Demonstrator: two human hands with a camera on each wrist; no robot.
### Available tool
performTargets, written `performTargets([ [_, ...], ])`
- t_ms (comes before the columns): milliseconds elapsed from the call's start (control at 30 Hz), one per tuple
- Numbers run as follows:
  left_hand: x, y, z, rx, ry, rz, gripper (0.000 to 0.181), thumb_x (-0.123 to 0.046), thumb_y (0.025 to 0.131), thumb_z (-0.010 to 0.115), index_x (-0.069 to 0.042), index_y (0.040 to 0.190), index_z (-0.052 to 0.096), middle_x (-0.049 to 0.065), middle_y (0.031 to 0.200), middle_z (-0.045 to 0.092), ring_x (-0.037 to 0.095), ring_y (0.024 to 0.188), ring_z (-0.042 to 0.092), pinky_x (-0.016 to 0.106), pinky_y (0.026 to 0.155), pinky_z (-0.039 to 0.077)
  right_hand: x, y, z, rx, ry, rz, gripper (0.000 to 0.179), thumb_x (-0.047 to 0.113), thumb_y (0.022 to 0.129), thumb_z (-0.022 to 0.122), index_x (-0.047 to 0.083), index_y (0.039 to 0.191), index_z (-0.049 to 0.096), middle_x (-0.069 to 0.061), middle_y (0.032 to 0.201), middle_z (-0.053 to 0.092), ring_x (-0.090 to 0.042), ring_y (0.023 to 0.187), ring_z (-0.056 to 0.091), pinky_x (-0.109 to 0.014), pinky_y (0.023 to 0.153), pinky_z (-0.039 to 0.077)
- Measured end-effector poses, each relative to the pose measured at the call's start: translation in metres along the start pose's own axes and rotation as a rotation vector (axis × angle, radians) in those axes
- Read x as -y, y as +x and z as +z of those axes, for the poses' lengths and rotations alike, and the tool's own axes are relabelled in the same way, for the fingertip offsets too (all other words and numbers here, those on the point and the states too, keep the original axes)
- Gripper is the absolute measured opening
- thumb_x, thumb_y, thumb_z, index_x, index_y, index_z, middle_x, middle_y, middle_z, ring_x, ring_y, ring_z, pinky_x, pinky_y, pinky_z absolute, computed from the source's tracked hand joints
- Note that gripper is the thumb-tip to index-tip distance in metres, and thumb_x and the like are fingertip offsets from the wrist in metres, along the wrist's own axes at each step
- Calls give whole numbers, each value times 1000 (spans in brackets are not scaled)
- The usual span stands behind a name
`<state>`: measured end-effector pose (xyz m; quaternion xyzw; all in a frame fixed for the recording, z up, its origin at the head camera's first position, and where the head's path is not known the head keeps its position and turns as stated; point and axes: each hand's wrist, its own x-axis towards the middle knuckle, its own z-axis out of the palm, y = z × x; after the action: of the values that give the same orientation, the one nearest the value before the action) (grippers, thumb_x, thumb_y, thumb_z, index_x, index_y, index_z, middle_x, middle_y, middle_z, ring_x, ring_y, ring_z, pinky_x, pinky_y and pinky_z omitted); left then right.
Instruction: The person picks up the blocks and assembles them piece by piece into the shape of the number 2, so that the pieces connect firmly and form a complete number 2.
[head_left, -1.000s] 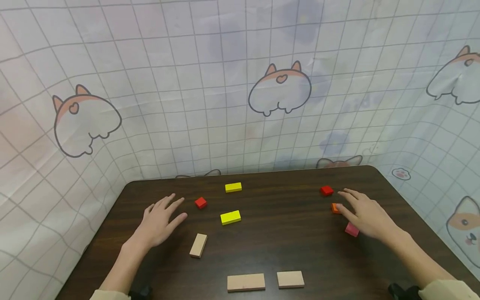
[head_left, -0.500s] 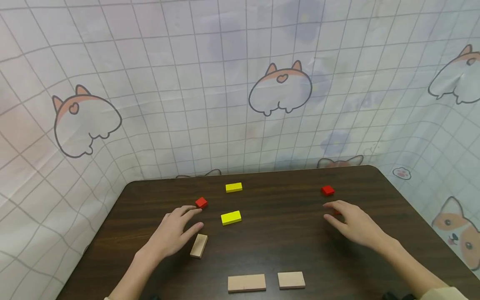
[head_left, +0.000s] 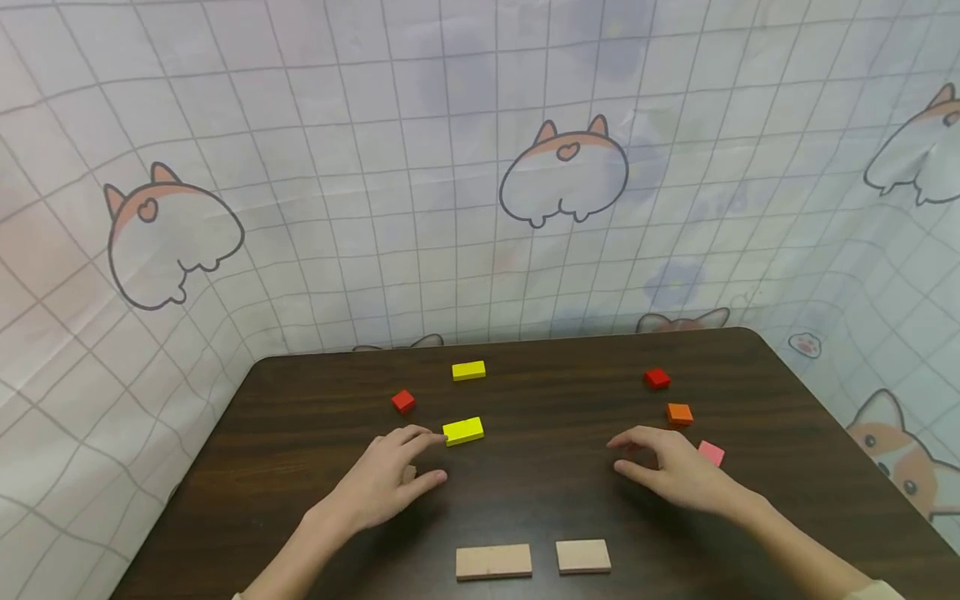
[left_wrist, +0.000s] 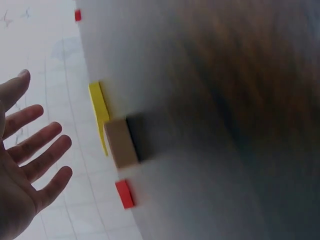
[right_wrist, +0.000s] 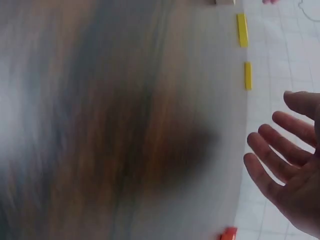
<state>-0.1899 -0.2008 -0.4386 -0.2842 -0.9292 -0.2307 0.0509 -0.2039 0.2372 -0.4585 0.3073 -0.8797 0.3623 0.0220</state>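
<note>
In the head view my left hand (head_left: 382,479) hovers over the left of the table, fingers spread and holding nothing. Beneath it a plain wooden block (left_wrist: 121,143) is mostly hidden in the head view. Its fingertips overlap the corner of the nearer yellow block (head_left: 463,431). My right hand (head_left: 671,468) hangs over the right half of the table, fingers relaxed with nothing between them. A pink block (head_left: 711,453) shows just behind that hand, with an orange block (head_left: 679,414) and a red block (head_left: 657,379) farther back.
Two plain wooden blocks lie at the front, a longer one (head_left: 493,562) and a shorter one (head_left: 583,556). Farther back sit a second yellow block (head_left: 468,371) and a left red block (head_left: 403,402). A patterned white cloth (head_left: 420,208) hangs behind the dark table (head_left: 555,375).
Both hands have moved inward and nearer the front, my left one to the right and my right one to the left. The orange and pink blocks have come into fuller view.
</note>
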Motion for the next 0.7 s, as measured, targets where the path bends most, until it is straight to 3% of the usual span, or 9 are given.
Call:
performTargets([
  [100,-7,0,6,29,-60,20,48,-35,95,76,-12,137,65,1,132,62,17,101,65,55,100,44,5,0,6,41,69,11,25,25,99,72,10,119,71,-1,110,71,-11,97,65,-32,75,54],
  [200,-14,0,12,62,-155,32,49,-35,95,77,-13,137,65,0,130,62,22,119,60,52,101,47,10,-1,12,86,140,34,27,28,98,73,11,119,70,-1,109,71,-15,98,65,-31,75,55],
  [467,-29,-8,31,133,-383,89,46,-29,93,80,-10,132,66,1,123,66,20,107,62,39,95,51,25,-6,33,151,246,-2,33,29,95,77,14,122,68,-3,114,68,-22,99,62,-34,80,55],
  [700,-36,-14,44,168,-460,116,43,-25,89,84,-10,125,68,0,117,68,14,99,62,32,90,51,35,-14,50,228,278,-63,38,31,92,81,18,124,66,1,117,64,-20,102,58,-33,85,48],
])
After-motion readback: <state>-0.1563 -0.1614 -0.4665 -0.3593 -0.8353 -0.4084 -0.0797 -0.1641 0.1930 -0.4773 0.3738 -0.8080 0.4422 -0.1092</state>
